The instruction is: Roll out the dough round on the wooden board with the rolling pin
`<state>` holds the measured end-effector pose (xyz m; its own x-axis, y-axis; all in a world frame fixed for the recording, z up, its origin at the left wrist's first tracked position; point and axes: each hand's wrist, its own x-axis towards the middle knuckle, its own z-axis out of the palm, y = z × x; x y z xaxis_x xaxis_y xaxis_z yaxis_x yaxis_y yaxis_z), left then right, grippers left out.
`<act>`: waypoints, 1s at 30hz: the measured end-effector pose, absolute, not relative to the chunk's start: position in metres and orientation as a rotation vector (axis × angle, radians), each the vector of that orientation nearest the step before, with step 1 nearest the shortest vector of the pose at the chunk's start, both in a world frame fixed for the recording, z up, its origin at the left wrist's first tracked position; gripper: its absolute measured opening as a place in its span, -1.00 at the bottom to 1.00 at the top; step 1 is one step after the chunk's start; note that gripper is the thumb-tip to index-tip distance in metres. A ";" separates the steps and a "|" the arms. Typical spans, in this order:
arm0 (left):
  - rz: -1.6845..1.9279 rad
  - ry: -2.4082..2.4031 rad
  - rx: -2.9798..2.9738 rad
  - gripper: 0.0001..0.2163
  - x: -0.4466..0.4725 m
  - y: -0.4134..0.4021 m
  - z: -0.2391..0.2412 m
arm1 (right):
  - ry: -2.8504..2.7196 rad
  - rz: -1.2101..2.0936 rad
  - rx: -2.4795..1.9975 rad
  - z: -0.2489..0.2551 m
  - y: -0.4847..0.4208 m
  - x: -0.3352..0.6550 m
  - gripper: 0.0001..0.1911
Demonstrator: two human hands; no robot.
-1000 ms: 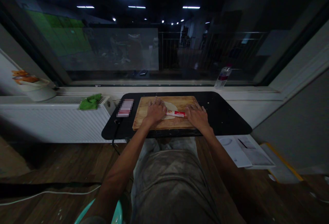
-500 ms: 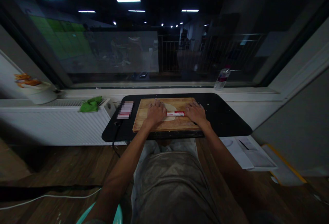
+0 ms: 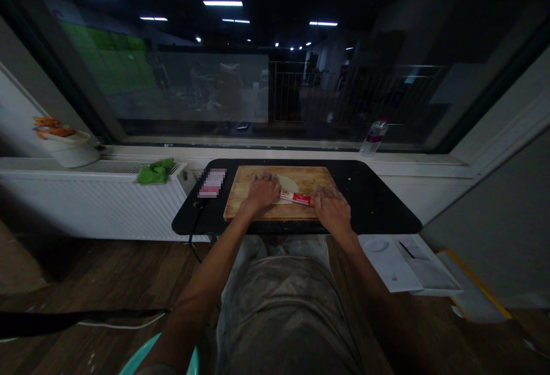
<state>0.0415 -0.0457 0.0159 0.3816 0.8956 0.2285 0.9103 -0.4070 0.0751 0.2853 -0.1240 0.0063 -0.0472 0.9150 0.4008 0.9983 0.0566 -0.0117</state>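
On the wooden board [image 3: 308, 178], a red-and-white roller [image 3: 296, 198] over pale, flat dough [image 3: 289, 183]

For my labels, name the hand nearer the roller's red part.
The right hand, beside the roller's red part; the left hand is by its whiter part.

We see grained wood in the board [image 3: 309, 175], smooth matt dough [image 3: 289, 183], a smooth, dull table [image 3: 378, 203] — clear plastic in the bottle [image 3: 374, 137], ribbed, painted-looking metal on the radiator [image 3: 107, 206], a rumpled rag [image 3: 154, 172] — and glossy window glass [image 3: 275, 100].
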 end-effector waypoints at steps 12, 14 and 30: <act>-0.372 -1.727 -2.533 -0.61 0.046 -0.033 0.012 | -2.030 -0.298 -1.934 0.017 -0.102 0.289 -0.50; -0.379 -1.743 -2.527 -0.60 0.046 -0.032 0.012 | -1.971 -0.290 -1.920 0.017 -0.102 0.291 -0.53; -0.525 -2.010 -2.300 -0.47 0.059 -0.044 0.011 | -1.944 -0.161 -2.099 0.048 -0.021 0.297 -0.35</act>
